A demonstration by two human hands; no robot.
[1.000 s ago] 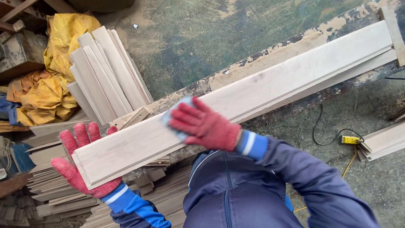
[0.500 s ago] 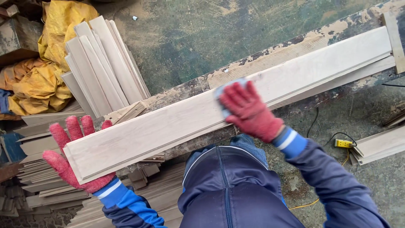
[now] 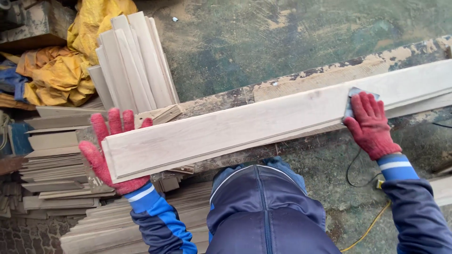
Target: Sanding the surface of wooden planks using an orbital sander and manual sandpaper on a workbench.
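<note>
One long pale plank [image 3: 263, 124] lies slantwise across a worn, paint-flecked worktop [image 3: 301, 87], low at the left, rising to the right. No bin or box with visible contents; loose stock sits in open piles instead: a fan of short pale boards [image 3: 134, 61] leaning above the plank's left end, and stacked slats [image 3: 56, 174] at lower left.

Plank: light, unfinished wood, faint grain, a stepped lip running along its near edge. Its right end runs out of frame.

Left hand [image 3: 106, 155], in a red knit glove, cups the plank's left end; fingers [image 3: 115, 123] spread and extended behind the board, palm under the corner. Right hand [image 3: 372, 124], same glove, lies flat on the plank's upper face, fingers closed loosely over a small grey-blue sanding pad [image 3: 355, 96]; most of the pad is hidden beneath the glove.

Yellow tarp [image 3: 56, 70] crumpled at upper left. A yellow cable [image 3: 367, 230] and a thin black cable on the floor at lower right, partly hidden by the blue sleeve. Whether a second board lies under the plank's right end: cannot tell.
</note>
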